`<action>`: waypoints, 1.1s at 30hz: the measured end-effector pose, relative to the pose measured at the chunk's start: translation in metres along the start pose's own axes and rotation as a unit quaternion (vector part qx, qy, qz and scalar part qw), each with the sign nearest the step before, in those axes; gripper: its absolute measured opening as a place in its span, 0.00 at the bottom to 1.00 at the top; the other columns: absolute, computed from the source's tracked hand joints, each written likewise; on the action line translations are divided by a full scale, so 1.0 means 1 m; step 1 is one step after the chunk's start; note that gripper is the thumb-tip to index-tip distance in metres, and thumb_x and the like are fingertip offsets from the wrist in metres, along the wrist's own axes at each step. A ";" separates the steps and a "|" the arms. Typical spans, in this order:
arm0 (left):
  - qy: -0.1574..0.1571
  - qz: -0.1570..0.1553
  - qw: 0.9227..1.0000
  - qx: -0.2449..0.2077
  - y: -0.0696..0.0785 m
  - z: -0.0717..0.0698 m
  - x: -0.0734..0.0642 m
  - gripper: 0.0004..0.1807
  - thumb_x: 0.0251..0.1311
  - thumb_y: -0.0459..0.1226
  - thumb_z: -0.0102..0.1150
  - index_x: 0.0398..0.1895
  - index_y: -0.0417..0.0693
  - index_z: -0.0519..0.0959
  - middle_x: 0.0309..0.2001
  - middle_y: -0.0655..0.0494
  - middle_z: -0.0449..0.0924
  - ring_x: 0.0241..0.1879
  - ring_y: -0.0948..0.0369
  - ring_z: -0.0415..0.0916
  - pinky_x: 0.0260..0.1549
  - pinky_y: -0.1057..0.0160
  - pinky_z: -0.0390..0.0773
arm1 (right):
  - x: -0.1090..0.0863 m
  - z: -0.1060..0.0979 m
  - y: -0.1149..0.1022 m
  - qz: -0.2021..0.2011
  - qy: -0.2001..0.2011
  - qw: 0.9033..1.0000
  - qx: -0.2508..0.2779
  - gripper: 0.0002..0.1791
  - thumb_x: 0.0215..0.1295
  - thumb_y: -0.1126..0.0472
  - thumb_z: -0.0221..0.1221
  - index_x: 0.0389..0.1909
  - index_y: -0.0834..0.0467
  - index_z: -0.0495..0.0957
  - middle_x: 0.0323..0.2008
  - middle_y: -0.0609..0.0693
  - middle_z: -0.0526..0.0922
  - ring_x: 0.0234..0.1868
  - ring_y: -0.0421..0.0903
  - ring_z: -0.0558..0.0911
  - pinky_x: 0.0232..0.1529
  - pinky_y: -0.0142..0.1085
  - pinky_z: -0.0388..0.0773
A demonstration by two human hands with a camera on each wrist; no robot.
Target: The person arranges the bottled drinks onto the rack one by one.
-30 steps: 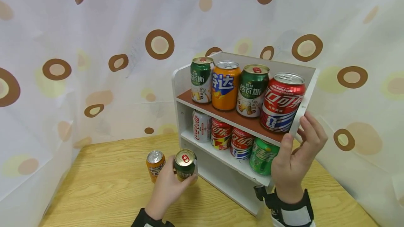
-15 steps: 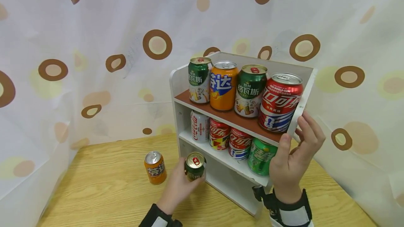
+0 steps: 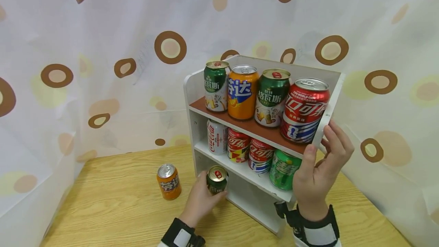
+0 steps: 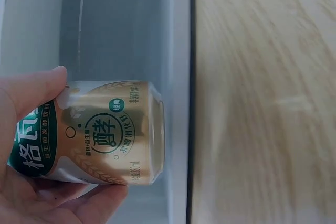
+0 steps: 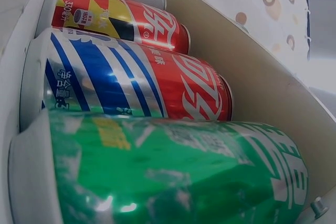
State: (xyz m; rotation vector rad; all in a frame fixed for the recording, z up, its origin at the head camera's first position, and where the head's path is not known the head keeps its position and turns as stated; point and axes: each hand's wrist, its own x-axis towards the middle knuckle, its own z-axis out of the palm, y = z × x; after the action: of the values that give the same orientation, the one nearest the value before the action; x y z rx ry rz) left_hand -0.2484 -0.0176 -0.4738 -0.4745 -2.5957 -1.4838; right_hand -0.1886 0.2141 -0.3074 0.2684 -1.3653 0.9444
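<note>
My left hand (image 3: 200, 203) grips a green and gold kvass can (image 3: 217, 181) at the bottom level of a small white shelf rack (image 3: 192, 132). In the left wrist view the can's base (image 4: 156, 140) overlaps the front lip of the bottom board (image 4: 179, 103). Thumb and fingers curl round its sides. My right hand (image 3: 320, 178) holds the rack's right side panel, thumb at the front edge and fingertips on the outer face. An orange Fanta can (image 3: 169, 182) stands on the table left of my left hand.
Two green kvass cans, an orange can (image 3: 243, 92) and a red cola can (image 3: 305, 109) fill the top shelf. White, red and green cans (image 5: 173, 171) line the middle shelf. Behind the wooden table (image 3: 120, 193) hangs a patterned sheet (image 3: 113, 29).
My left hand has carried the kvass can rightward from beside the orange can to the front of the bottom level. My right hand stays on the rack's side panel.
</note>
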 end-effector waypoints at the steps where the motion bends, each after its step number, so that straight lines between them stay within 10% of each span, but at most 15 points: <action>1: -0.002 -0.002 1.000 -0.001 0.000 0.001 0.001 0.41 0.52 0.42 0.80 0.66 0.38 0.67 0.59 0.41 0.79 0.61 0.44 0.79 0.62 0.43 0.78 | 0.000 0.000 0.000 0.000 0.000 1.000 0.000 0.18 0.72 0.68 0.48 0.57 0.75 0.64 0.64 0.60 0.68 0.66 0.51 0.67 0.59 0.31 0.66; 33: -0.017 -0.021 0.998 -0.063 -0.010 0.019 0.017 0.41 0.58 0.38 0.76 0.70 0.39 0.64 0.65 0.40 0.76 0.66 0.44 0.75 0.67 0.42 0.73 | 0.000 0.000 -0.001 0.006 0.005 1.000 0.000 0.18 0.73 0.67 0.48 0.56 0.75 0.64 0.64 0.61 0.68 0.65 0.51 0.67 0.61 0.32 0.66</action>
State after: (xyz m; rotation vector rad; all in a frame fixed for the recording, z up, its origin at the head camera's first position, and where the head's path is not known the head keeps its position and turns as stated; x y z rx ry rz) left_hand -0.2665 -0.0023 -0.4872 -0.4663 -2.5634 -1.6738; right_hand -0.1880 0.2137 -0.3066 0.2546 -1.3594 0.9547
